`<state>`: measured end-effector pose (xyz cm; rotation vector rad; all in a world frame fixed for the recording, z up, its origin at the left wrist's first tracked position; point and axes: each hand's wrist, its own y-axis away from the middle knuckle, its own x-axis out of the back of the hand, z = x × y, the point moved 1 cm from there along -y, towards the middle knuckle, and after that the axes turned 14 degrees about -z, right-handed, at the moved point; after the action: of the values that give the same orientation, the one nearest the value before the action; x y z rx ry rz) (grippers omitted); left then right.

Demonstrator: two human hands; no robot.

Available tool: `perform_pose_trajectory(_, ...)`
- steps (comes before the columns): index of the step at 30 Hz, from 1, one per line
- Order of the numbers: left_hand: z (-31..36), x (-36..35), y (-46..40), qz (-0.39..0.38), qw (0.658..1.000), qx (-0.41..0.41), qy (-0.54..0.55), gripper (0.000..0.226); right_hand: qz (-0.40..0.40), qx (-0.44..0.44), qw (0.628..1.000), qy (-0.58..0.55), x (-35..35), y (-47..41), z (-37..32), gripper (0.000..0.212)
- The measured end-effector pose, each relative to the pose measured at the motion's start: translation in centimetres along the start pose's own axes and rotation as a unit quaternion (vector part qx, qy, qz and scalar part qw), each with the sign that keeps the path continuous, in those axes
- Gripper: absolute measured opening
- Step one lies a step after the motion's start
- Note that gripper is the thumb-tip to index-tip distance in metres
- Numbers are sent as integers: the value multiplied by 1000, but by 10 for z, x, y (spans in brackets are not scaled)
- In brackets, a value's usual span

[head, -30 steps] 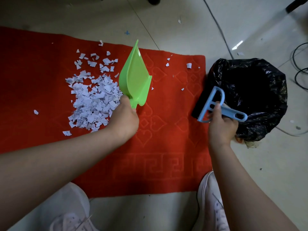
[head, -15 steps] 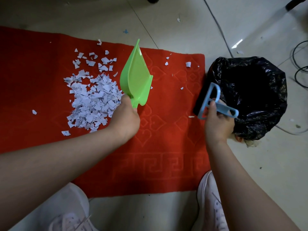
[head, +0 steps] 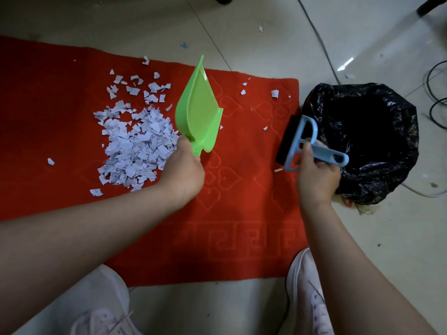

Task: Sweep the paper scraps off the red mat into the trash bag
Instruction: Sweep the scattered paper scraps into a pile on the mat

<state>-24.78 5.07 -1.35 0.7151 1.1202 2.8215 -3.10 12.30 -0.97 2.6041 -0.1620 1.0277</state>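
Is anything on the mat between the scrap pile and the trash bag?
Only the green dustpan, held tilted on edge by the left hand right beside the pile. Beyond it the mat is bare up to the bag, save for stray scraps.

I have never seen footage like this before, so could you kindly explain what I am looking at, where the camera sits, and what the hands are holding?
There is no machine here: a person wears a wide-angle camera on the head, looking forward and down, so you see their own forearms and white shoes from above. The left hand grips the handle of a green dustpan, which is tipped up on its edge. The right hand grips a blue hand brush with dark bristles, at the mat's right end. On the tiled floor lies a red mat. A heap of white paper scraps sits on it beside the dustpan, with a few stray bits further right. An open black trash bag stands on the floor just off the mat's right edge, where the scraps are meant to go.
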Motion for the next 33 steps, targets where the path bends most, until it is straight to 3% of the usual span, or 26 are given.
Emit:
perform_pose_trajectory(2, 0, 1, 0, 2, 1000, 2, 5, 32, 27, -15, 994, 105, 10, 3, -2, 33)
perform_pose_trajectory(5, 1, 1, 2, 3, 1000, 1, 9, 33, -2, -66, 980, 189, 7, 9, 7, 36)
perform_pose_trajectory(7, 2, 1, 2, 3, 1000, -1, 8, 36, -46, -79, 983, 162, -8, 12, 14, 35)
perform_pose_trajectory(10, 4, 0, 2, 1, 1000, -1, 12, 38, -109, -49, 992, 47, -35, 16, 9, 34)
perform_pose_trajectory(12, 5, 0, 3, -1, 1000, -2, 12, 38, -142, -19, 989, 32, -47, 18, -1, 32)
perform_pose_trajectory(16, 5, 4, 3, 1, 1000, -1, 12, 33, -64, 19, 998, 6, -33, 7, -22, 29)
perform_pose_trajectory(20, 3, 11, -1, 16, 1000, 5, 8, 29, -28, -12, 987, 158, -12, -25, -36, 37)
perform_pose_trajectory(24, 7, 15, -8, 21, 1000, 2, 18, 26, -97, -12, 965, 242, -34, -44, -51, 41)
perform_pose_trajectory(27, 13, 16, -14, 20, 1000, -1, 17, 26, -156, 16, 958, 238, -55, -42, -56, 39)
perform_pose_trajectory(30, 17, 18, -21, 20, 1000, -1, 20, 27, -123, 29, 967, 219, -53, -43, -61, 39)
perform_pose_trajectory(33, 20, 21, -28, 26, 999, -2, 26, 22, -21, 28, 978, 207, -36, -62, -72, 42)
